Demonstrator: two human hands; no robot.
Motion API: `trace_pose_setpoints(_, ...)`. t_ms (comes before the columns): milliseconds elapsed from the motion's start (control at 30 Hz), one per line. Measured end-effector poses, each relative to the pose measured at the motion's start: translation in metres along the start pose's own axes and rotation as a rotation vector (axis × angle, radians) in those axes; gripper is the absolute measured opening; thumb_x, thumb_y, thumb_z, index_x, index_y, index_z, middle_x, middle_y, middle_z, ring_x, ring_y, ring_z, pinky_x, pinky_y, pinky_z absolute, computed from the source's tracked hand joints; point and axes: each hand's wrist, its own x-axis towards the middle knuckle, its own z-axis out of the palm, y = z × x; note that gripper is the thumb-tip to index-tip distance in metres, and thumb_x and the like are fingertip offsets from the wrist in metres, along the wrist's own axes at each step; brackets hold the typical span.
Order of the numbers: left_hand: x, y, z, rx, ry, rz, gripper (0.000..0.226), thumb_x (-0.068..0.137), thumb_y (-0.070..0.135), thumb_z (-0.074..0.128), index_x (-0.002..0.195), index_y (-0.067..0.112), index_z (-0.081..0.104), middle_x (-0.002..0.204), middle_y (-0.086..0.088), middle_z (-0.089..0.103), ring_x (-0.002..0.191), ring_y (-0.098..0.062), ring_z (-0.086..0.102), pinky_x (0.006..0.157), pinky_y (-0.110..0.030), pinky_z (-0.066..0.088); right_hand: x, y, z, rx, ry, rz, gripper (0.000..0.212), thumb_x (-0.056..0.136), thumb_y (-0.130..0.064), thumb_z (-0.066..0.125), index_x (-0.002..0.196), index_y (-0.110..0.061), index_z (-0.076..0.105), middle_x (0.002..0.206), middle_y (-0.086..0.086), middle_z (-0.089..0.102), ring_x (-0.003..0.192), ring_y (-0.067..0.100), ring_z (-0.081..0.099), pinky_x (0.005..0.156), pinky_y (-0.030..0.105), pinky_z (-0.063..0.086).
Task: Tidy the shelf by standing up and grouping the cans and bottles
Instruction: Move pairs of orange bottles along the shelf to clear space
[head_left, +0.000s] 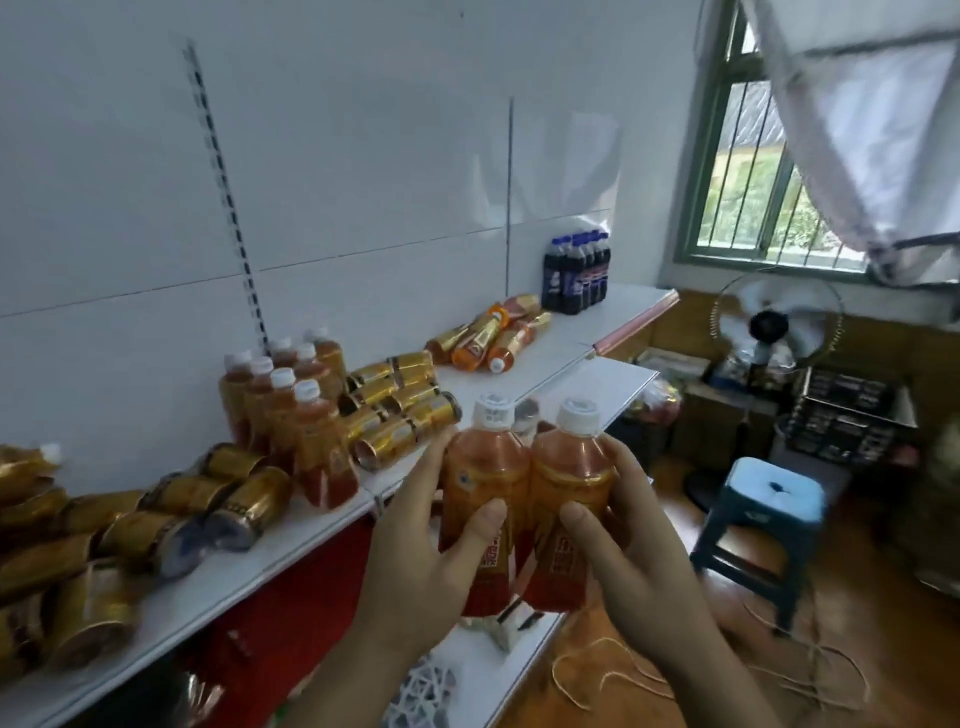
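While upright bottles (291, 410) stand left of the fingers, two orange bottles (530, 509) are gripped between left hand (421, 561) and right hand (628, 551).

- The shelf (291, 540) runs from lower left to upper right along the wall; every place below is told from it.
- On its left end lies a heap of cans (104, 540) on their sides.
- Toward the middle, against the wall, a group of upright bottles (291, 405) stands, with more lying cans (400, 405) just to its right.
- Further right lie several toppled bottles (488, 338).
- At the far right end stands a pack of bottles (575, 275).
- Before the shelf's front edge, the left hand (431, 551) and right hand (618, 540) hold two upright bottles (530, 499) side by side; perhaps a third stands behind them.
- A stool (763, 514) stands on the floor to the right of the shelf.
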Motion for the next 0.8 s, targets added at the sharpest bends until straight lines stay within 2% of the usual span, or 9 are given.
trace_pose_setpoints(67, 0.021, -0.003, 0.03, 0.009, -0.046, -0.013, 0.065, 0.096, 0.048, 0.072, 0.152, 0.049, 0.04, 0.14, 0.045, 0.051, 0.132, 0.016, 0.05, 0.105, -0.016, 0.045, 0.015, 0.021, -0.024, 0.011, 0.016, 0.023, 0.069, 0.1, -0.055, 0.065, 0.16, -0.043, 0.036, 0.143, -0.015, 0.065, 0.133, 0.011, 0.063, 0.111, 0.046, 0.054)
trace_pose_setpoints(167, 0.056, -0.017, 0.067, 0.031, -0.084, -0.027, 0.061, 0.094, 0.056, 0.072, 0.148, 0.056, 0.042, 0.138, 0.035, 0.059, 0.13, 0.006, 0.057, 0.105, -0.028, 0.052, 0.043, 0.049, -0.051, 0.008, 0.053, 0.059, 0.076, 0.093, -0.065, 0.065, 0.161, -0.043, 0.036, 0.144, -0.014, 0.064, 0.134, 0.01, 0.063, 0.111, 0.047, 0.054)
trace_pose_setpoints(267, 0.093, -0.04, 0.099, 0.056, -0.101, -0.04, 0.068, 0.091, 0.065, 0.067, 0.152, 0.051, 0.041, 0.138, 0.029, 0.061, 0.129, 0.001, 0.058, 0.103, -0.041, 0.055, 0.078, 0.076, -0.068, -0.029, 0.085, 0.072, 0.08, 0.089, -0.069, 0.063, 0.161, -0.044, 0.037, 0.144, -0.02, 0.064, 0.133, 0.005, 0.062, 0.112, 0.046, 0.054)
trace_pose_setpoints(467, 0.185, -0.099, 0.153, -0.025, -0.068, -0.063, 0.073, 0.084, 0.07, 0.069, 0.149, 0.05, 0.043, 0.131, 0.027, 0.066, 0.121, -0.003, 0.065, 0.1, -0.041, 0.059, 0.182, 0.13, -0.09, -0.082, 0.054, 0.081, 0.071, 0.094, -0.06, 0.067, 0.157, -0.049, 0.037, 0.141, -0.024, 0.063, 0.131, 0.003, 0.063, 0.108, 0.039, 0.058)
trace_pose_setpoints(567, 0.236, -0.125, 0.169, -0.036, -0.048, -0.103, 0.076, 0.081, 0.074, 0.071, 0.148, 0.048, 0.045, 0.128, 0.026, 0.068, 0.121, -0.001, 0.065, 0.1, -0.041, 0.06, 0.242, 0.151, -0.096, -0.12, 0.006, 0.087, 0.07, 0.093, -0.061, 0.068, 0.155, -0.052, 0.035, 0.144, -0.021, 0.059, 0.133, 0.007, 0.061, 0.109, 0.044, 0.058)
trace_pose_setpoints(633, 0.268, -0.139, 0.175, -0.017, -0.039, -0.11, 0.078, 0.082, 0.068, 0.076, 0.15, 0.047, 0.044, 0.13, 0.026, 0.066, 0.124, 0.002, 0.062, 0.099, -0.03, 0.059, 0.282, 0.166, -0.098, -0.139, -0.025, 0.069, 0.073, 0.091, -0.064, 0.068, 0.155, -0.052, 0.035, 0.148, -0.018, 0.057, 0.137, 0.013, 0.059, 0.112, 0.05, 0.055)
trace_pose_setpoints(700, 0.295, -0.153, 0.178, 0.025, -0.028, -0.113, 0.08, 0.082, 0.058, 0.08, 0.152, 0.046, 0.042, 0.131, 0.027, 0.065, 0.125, 0.005, 0.059, 0.096, -0.02, 0.057, 0.318, 0.181, -0.097, -0.152, -0.066, 0.063, 0.069, 0.094, -0.058, 0.069, 0.154, -0.053, 0.035, 0.15, -0.019, 0.055, 0.137, 0.015, 0.058, 0.113, 0.05, 0.054)
trace_pose_setpoints(800, 0.326, -0.172, 0.179, 0.076, 0.001, -0.151, 0.078, 0.083, 0.054, 0.083, 0.15, 0.046, 0.044, 0.132, 0.026, 0.066, 0.124, 0.004, 0.06, 0.101, -0.035, 0.059, 0.365, 0.201, -0.091, -0.157, -0.146, 0.05, 0.06, 0.1, -0.051, 0.068, 0.15, -0.058, 0.036, 0.147, -0.026, 0.055, 0.133, 0.011, 0.06, 0.11, 0.039, 0.055)
